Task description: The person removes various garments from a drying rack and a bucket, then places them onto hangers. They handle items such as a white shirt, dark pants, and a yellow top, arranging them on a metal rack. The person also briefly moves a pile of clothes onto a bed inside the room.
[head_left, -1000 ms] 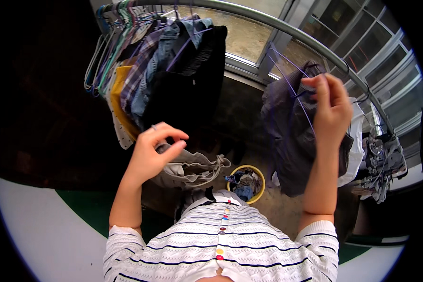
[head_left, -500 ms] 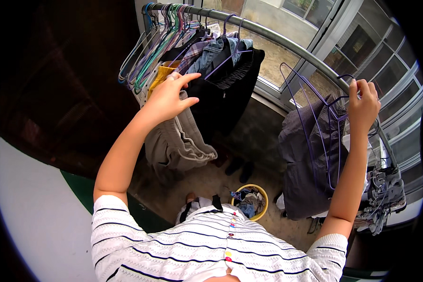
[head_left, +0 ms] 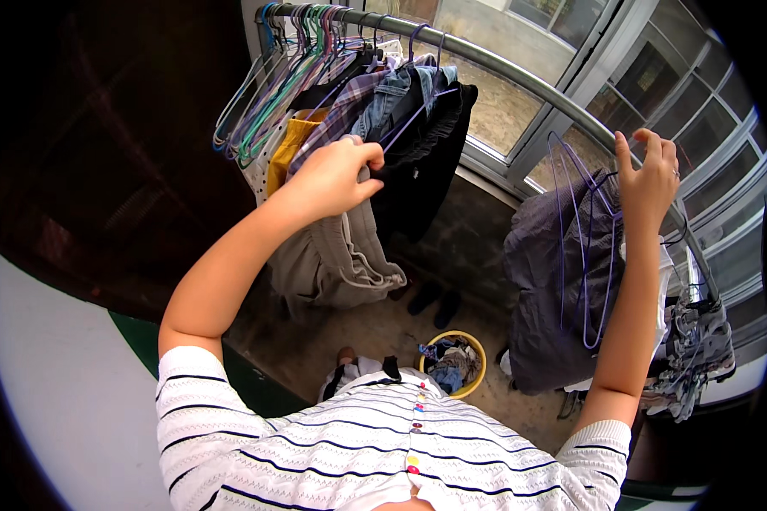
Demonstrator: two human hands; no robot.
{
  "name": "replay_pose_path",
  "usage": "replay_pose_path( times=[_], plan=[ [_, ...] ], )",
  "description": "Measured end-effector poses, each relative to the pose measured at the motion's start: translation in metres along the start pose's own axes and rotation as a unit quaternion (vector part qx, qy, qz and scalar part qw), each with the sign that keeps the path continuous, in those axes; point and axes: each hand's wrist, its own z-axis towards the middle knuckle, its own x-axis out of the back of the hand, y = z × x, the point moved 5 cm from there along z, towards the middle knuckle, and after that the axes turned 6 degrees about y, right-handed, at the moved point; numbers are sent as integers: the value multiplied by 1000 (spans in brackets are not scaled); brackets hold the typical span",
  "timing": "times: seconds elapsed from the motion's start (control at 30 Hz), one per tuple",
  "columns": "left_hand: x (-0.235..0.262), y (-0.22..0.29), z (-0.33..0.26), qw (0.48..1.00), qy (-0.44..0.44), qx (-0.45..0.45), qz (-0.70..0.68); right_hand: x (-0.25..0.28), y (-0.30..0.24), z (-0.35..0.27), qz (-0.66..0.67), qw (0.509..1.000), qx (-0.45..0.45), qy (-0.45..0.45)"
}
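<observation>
My left hand point(head_left: 339, 177) is raised at the left, its fingers curled around the waistband of taupe drawstring trousers point(head_left: 349, 260). The trousers hang below that hand. My right hand point(head_left: 648, 179) is up beside the metal rail point(head_left: 562, 102) at the right, fingers apart and apparently holding nothing. Just left of it hang bare purple wire hangers point(head_left: 586, 221), in front of a dark grey garment point(head_left: 541, 315). My right hand hides where their hooks meet the rail.
Several coloured hangers point(head_left: 290, 77) crowd the rail's left end beside a plaid shirt point(head_left: 345, 106), a yellow garment point(head_left: 290, 149) and black clothes point(head_left: 426, 179). A yellow basket point(head_left: 484, 366) with clothes stands on the floor. Small items hang at far right point(head_left: 694, 349). Glass doors are behind.
My left hand has shifted slightly right with the trousers, its fingers drawing closer together. My right hand has let go of a hanger hook and opened; the purple hangers have swung.
</observation>
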Motion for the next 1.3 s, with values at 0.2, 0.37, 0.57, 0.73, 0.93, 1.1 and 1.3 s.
replay_pose_path(
  times=[0.2,0.37,0.57,0.73,0.93,1.1,1.3],
  plan=[
    [1,25,-15,994,21,-34,-105,-25,-163,-15,420,868,-16,-265],
    [0,43,-40,985,34,-49,-165,-99,-227,-46,301,845,-128,-422],
    [-4,29,-117,968,208,-93,-105,-97,-221,-54,376,822,-201,-377],
    [-24,25,-146,965,187,-84,-163,-67,-187,-54,644,527,-452,-321],
    [-28,38,-113,970,180,-116,-115,-48,-131,-68,677,356,-528,-368],
    [-40,58,-84,969,194,-105,-115,-17,-73,-70,706,303,-553,-321],
    [-76,62,-74,982,103,-95,-129,13,3,-75,687,345,-590,-247]
  ],
)
